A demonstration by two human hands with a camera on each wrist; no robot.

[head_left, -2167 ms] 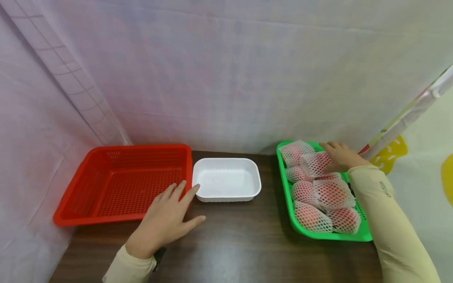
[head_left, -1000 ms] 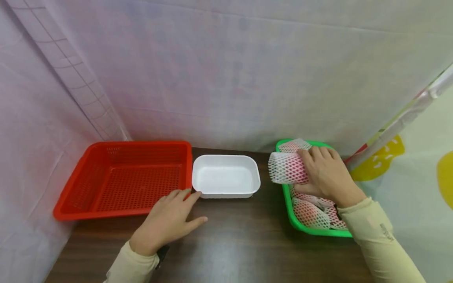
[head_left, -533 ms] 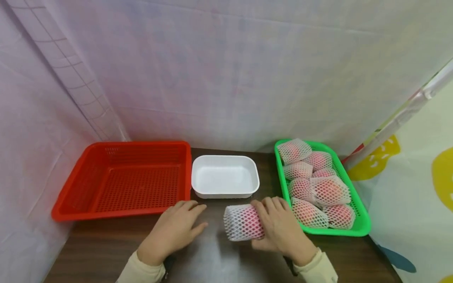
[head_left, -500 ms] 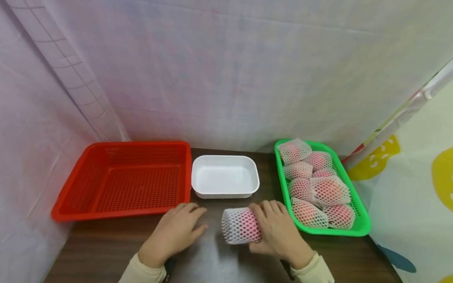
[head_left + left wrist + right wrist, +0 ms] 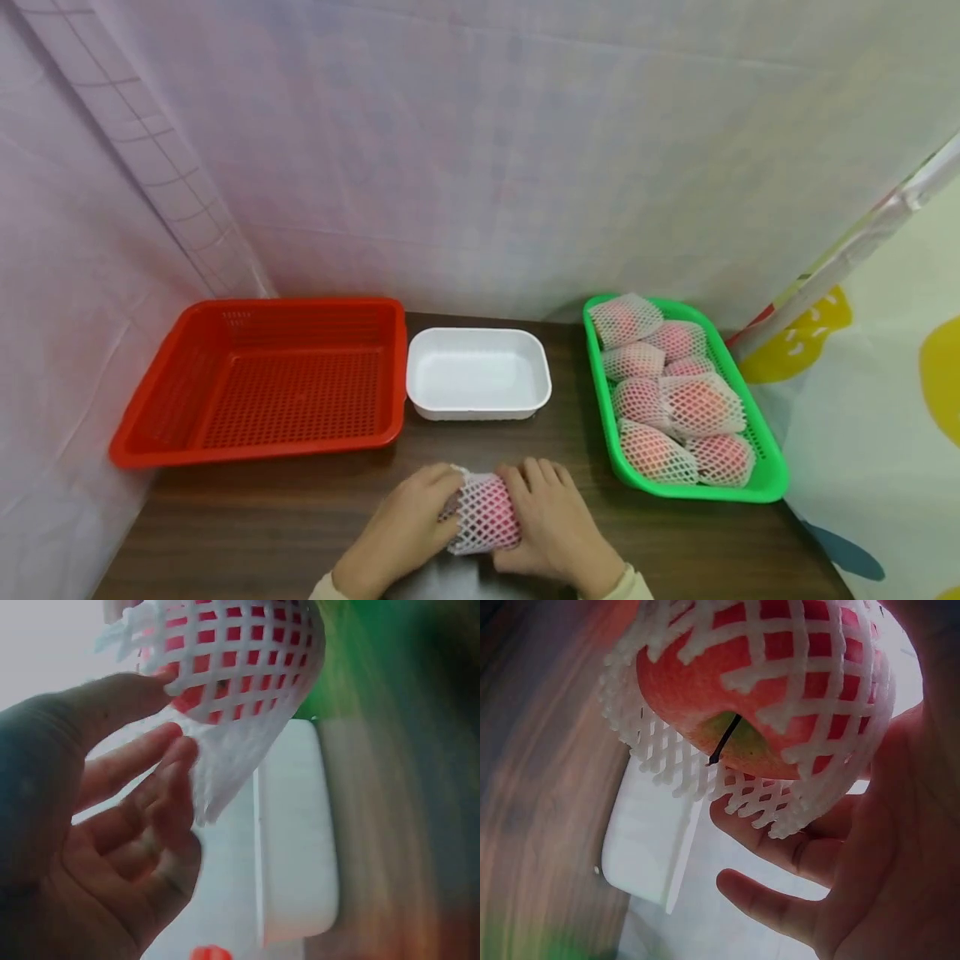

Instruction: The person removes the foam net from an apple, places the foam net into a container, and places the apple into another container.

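An apple (image 5: 682, 697) in a white foam net sleeve (image 5: 487, 512) is held between both hands above the front of the table. My right hand (image 5: 553, 525) grips the apple's right side through the net. At the other end, my left hand (image 5: 405, 525) pinches the loose end of the sleeve between thumb and fingers. In the right wrist view the apple's stem and red skin show through the sleeve's open end. The left wrist view shows the left thumb (image 5: 112, 701) right at the net's edge, with red skin beside its tip.
A white plastic tray (image 5: 480, 413) stands behind the hands, with nothing in it. Left of it sits a bare red basket (image 5: 300, 392). On the right, a green basket (image 5: 768, 479) holds several net-wrapped apples (image 5: 701, 404). White cloth (image 5: 480, 167) hangs behind the dark wooden table (image 5: 247, 525).
My right hand has lifted a sleeved apple out of the green basket and brought it left and toward me. My left hand has moved from beside the red basket to the sleeve's end.
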